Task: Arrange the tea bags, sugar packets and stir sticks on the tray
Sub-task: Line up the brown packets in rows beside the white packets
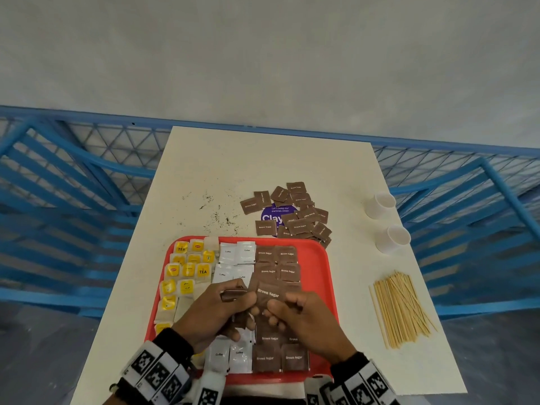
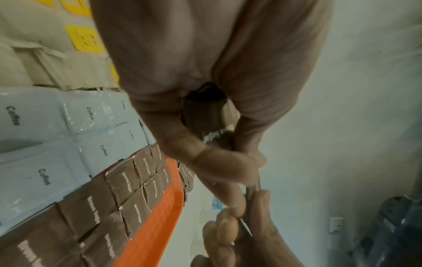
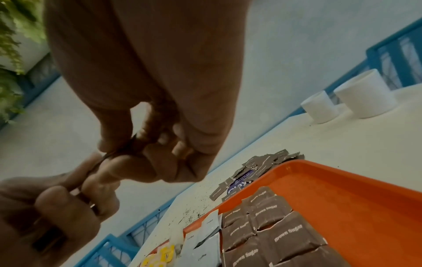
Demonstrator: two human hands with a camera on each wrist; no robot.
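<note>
My left hand and right hand both pinch brown sugar packets above the tray; I'd peel one off, lay it flush in the brown column.

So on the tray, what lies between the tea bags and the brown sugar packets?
White coffee sachets lie between the tea bags and brown sugar packets, clearest in the head view.

The right side of the red tray is bare. In the right of the frame, stir sticks and two white cups block the table.
</note>
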